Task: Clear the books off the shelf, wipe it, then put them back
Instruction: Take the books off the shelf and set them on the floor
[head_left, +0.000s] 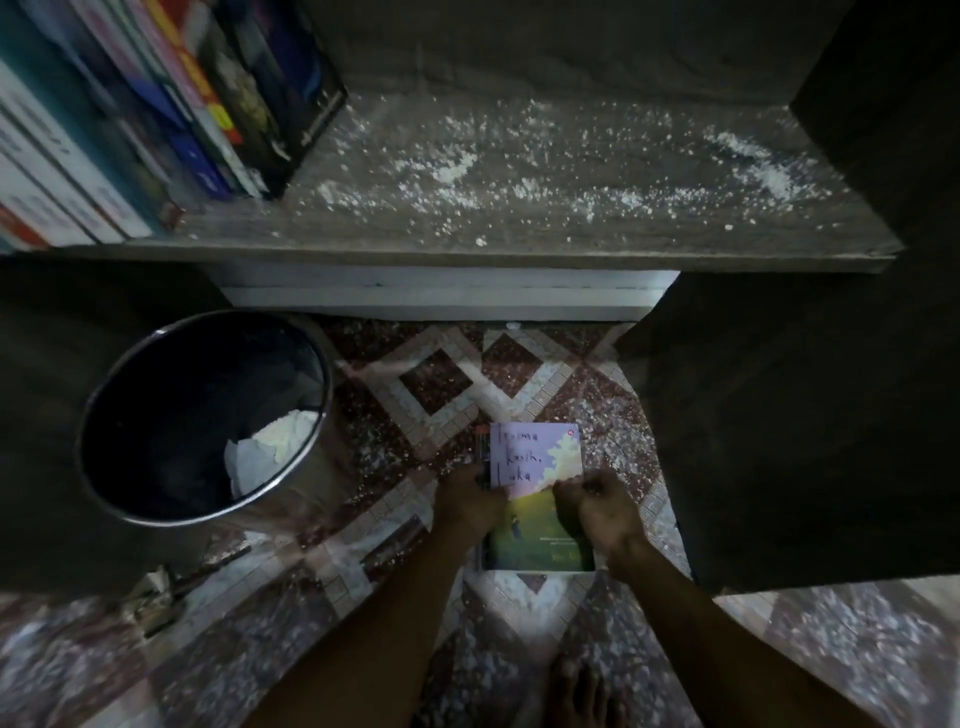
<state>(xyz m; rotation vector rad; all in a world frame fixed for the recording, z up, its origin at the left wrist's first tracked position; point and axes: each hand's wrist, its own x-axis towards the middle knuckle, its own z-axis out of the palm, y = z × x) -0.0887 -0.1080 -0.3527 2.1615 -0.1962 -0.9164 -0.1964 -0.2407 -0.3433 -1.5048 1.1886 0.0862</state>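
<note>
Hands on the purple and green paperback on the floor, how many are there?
2. The left hand holds the purple and green paperback book at its left edge; the right hand pinches its right edge.

- Left hand (470, 500): bare; back and knuckles in view, dimly lit.
- Left forearm (363, 639): bare from the wrist to the near edge of view.
- Right hand (597, 508): bare; back and knuckles in view.
- Right forearm (727, 639): bare from wrist to near edge.
- Foot (579, 693): bare, in shadow at the near edge, between the forearms.
</note>
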